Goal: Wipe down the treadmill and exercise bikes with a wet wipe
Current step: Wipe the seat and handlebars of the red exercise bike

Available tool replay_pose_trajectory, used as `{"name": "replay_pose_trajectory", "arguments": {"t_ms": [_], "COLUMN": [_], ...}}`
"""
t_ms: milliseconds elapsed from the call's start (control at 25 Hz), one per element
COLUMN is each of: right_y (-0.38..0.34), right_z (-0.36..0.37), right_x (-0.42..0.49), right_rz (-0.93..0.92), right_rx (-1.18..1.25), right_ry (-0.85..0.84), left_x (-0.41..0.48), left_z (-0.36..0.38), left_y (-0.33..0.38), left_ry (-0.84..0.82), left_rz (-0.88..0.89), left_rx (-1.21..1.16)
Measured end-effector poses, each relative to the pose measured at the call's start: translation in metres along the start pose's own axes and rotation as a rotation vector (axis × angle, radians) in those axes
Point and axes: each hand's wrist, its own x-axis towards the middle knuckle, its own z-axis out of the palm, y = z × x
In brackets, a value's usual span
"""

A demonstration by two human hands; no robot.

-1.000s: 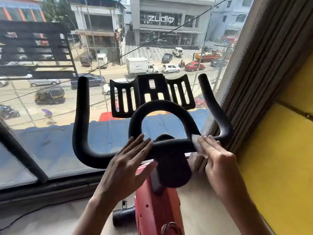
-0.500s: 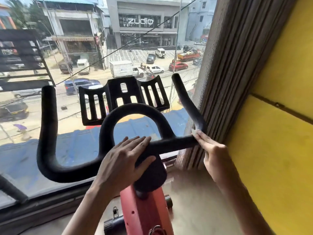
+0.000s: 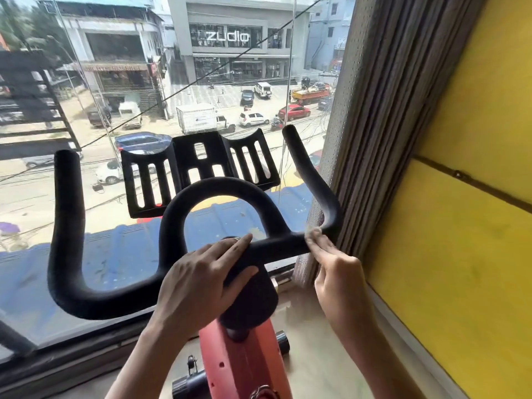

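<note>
The left hand (image 3: 201, 280) is lying flat, fingers straight, on the middle of the bike's handlebar (image 3: 66, 226), steadying it, while the right hand (image 3: 336, 272) is pressing the wipe (image 3: 311, 229) with straight fingers against the right bend, where wrapping it round the bar would likely be cleaning more.

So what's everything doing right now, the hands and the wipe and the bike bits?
left hand: flat on the middle of the handlebar, fingers straight.
right hand: fingers pressing the wet wipe against the bar's right bend, blurred.
wet wipe: mostly hidden under those fingers.
handlebar: both horns pointing up.
blinds: bunched together on the right.
</note>
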Motion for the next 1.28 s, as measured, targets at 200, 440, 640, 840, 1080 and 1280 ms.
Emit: {"name": "replay_pose_trajectory", "arguments": {"t_ms": [200, 440, 640, 840, 1080, 1280], "right_y": [-0.038, -0.071, -0.077, -0.079, -0.075, -0.074], "right_z": [-0.006, 0.002, -0.01, -0.016, -0.019, -0.021], "right_x": [-0.003, 0.024, 0.046, 0.06, 0.061, 0.062], "right_rz": [-0.157, -0.15, -0.182, -0.121, -0.235, -0.317], "right_rx": [0.417, 0.701, 0.777, 0.827, 0.68, 0.62], "right_ry": [0.018, 0.172, -0.038, -0.019, -0.008, 0.034], "left_x": [0.012, 0.045, 0.05, 0.052, 0.054, 0.054], "left_z": [-0.011, -0.032, -0.048, -0.052, -0.056, -0.052], "left_y": [0.009, 0.01, -0.002, -0.003, 0.003, 0.006], "left_ry": [0.063, 0.175, 0.185, 0.186, 0.164, 0.112], "left_rz": [-0.33, -0.617, -0.579, -0.577, -0.593, -0.612], "left_rx": [-0.493, -1.274, -1.373, -1.369, -1.382, -1.368]}}
